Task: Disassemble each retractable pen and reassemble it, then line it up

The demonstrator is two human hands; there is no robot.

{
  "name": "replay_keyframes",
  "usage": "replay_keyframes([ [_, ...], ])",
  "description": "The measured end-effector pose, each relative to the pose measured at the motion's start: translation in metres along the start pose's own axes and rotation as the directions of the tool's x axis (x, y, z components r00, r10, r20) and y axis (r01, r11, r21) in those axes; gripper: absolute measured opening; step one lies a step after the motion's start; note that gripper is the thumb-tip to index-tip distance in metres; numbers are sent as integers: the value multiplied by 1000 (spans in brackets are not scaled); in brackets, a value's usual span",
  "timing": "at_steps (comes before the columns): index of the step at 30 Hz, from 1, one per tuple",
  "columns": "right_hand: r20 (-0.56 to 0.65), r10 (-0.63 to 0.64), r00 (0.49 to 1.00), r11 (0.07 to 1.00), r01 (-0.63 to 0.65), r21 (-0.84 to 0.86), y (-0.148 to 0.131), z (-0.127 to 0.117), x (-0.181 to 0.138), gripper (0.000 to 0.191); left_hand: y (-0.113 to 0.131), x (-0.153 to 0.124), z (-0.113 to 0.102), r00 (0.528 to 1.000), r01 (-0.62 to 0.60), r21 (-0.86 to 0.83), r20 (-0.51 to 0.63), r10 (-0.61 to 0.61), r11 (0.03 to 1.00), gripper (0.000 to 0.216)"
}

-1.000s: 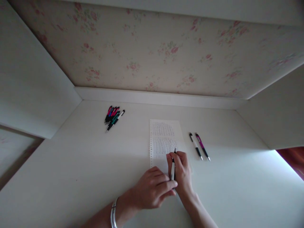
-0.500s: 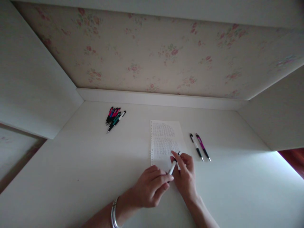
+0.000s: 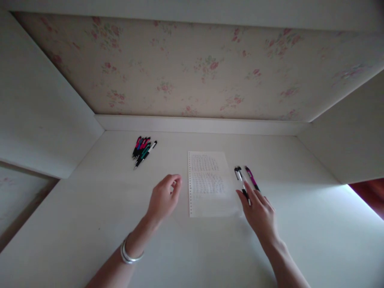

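Here's the right hand [image 3: 260,210], low over the worktop [image 3: 120,208] just beyond the paper's right edge, thumb and forefinger parted around the white pens [image 3: 240,178]. Is it gripping one or only touching? Can't tell from here! The fingers cover the lower ends.

Look at those pens: slim, smooth barrels, glossy white like plastic, with black clips at the far end and black grip sections nearer the hand. Two seem to lie side by side, clips almost together, though the overlap makes them hard to separate. Right alongside sits the purple pen [image 3: 252,178], slanting the same way, its near end lost behind the fingers.

Over to the left hand [image 3: 164,197], near the paper's left edge: fingers curled round toward the thumb in a loose ring, a small gap showing, nothing visible inside. Whether the fingertips actually meet, I can't make out. A shiny silver bracelet [image 3: 129,259] circles that wrist, and both forearms run off the bottom of the view.

Between the hands lies the paper [image 3: 207,186], a flat, thin sheet with punched holes down its left edge. Rows of handwriting fill the upper part, too small to read. Further back on the left, a fanned pile of pens [image 3: 142,151] shows pink, blue, green and white barrels with black grips, several overlapping.
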State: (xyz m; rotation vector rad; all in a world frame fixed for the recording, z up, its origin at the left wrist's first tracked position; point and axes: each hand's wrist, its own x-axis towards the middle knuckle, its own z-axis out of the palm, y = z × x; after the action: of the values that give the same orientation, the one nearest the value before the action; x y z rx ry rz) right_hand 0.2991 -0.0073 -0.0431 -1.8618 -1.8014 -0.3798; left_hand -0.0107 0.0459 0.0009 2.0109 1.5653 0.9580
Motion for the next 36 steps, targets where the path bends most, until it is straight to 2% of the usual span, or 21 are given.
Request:
replay_keyframes([
  [3,31,18,999,998,-16,-60,8,3,3,36,-28,31,-20,998,50,285,-56,-36,957,20],
  [5,50,41,998,995,-36,-89,10,5,4,36,-47,52,-31,994,106,516,-69,-82,850,23],
  [9,93,80,993,992,-69,-108,11,6,5,34,-73,84,-44,988,158,601,-98,-123,784,31],
  [11,98,99,990,990,-88,-110,11,5,6,33,-81,96,-45,989,139,685,-54,-141,715,35],
  [17,94,133,987,987,-124,-101,11,2,5,32,-94,116,-38,988,105,733,-3,-152,672,38],
  [23,61,125,990,990,-121,-77,12,2,5,30,-98,120,-31,990,79,740,19,-138,668,41],
  [29,39,150,988,987,-147,-65,13,2,4,29,-103,122,-33,992,110,749,-44,-116,654,45],
  [36,19,175,984,983,-176,59,17,5,2,30,-114,133,-36,982,130,752,-9,-187,647,42],
])
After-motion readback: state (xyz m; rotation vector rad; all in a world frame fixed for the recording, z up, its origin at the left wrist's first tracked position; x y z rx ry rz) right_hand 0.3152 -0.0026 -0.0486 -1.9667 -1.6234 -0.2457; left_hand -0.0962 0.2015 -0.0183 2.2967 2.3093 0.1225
